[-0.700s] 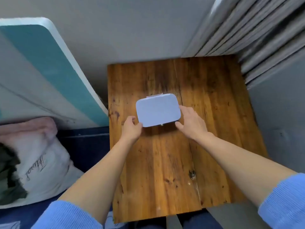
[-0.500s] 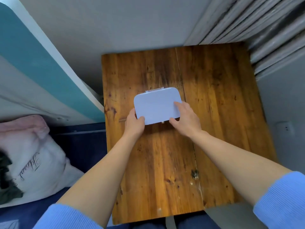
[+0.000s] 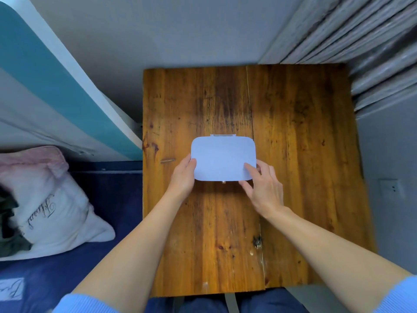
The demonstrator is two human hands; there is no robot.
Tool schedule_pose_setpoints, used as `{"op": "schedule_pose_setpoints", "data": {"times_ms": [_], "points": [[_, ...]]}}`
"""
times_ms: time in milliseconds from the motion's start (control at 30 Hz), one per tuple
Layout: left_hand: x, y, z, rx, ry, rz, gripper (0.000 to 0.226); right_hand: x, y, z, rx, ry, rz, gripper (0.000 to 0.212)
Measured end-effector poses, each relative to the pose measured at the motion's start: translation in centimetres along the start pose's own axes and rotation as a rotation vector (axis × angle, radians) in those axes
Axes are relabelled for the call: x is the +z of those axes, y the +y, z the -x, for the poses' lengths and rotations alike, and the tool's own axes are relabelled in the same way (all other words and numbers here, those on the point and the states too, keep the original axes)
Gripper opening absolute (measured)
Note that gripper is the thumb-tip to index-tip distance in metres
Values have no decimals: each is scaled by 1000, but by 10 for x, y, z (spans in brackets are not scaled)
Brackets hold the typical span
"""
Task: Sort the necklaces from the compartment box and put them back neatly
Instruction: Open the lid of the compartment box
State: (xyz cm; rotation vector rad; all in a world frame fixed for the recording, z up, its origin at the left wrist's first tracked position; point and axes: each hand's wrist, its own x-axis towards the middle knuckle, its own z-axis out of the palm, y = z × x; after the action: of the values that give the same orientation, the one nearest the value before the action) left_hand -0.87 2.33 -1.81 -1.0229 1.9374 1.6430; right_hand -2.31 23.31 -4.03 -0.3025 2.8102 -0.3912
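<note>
A pale lilac compartment box (image 3: 222, 158) with rounded corners lies closed on the wooden table (image 3: 300, 154), its hinge on the far side and a small metal clasp on the near edge. My left hand (image 3: 183, 177) grips the box's near-left corner, thumb on the lid. My right hand (image 3: 264, 188) holds the near-right corner, with one finger lying on the lid and the thumb at the front edge. The lid hides the inside, so no necklaces show.
A wall stands behind the table and a pleated grey curtain (image 3: 361, 41) runs along the right. To the left are a bed with a teal-and-white mattress (image 3: 56, 86), a white pillow (image 3: 45, 211) and dark blue bedding (image 3: 90, 256).
Both hands have closed in on the box's near corners. The right hand slid from the lid's right side toward the front clasp edge. The box now lies squarer to the table.
</note>
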Motion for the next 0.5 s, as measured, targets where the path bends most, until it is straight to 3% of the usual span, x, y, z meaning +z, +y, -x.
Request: {"op": "schedule_pose_setpoints", "data": {"times_ms": [333, 500], "points": [[6, 1, 14, -21, -54, 54, 47, -12, 3, -5, -71, 40, 96, 44], [30, -9, 18, 7, -125, 22, 64, -7, -21, -6, -175, 51, 44, 43]]}}
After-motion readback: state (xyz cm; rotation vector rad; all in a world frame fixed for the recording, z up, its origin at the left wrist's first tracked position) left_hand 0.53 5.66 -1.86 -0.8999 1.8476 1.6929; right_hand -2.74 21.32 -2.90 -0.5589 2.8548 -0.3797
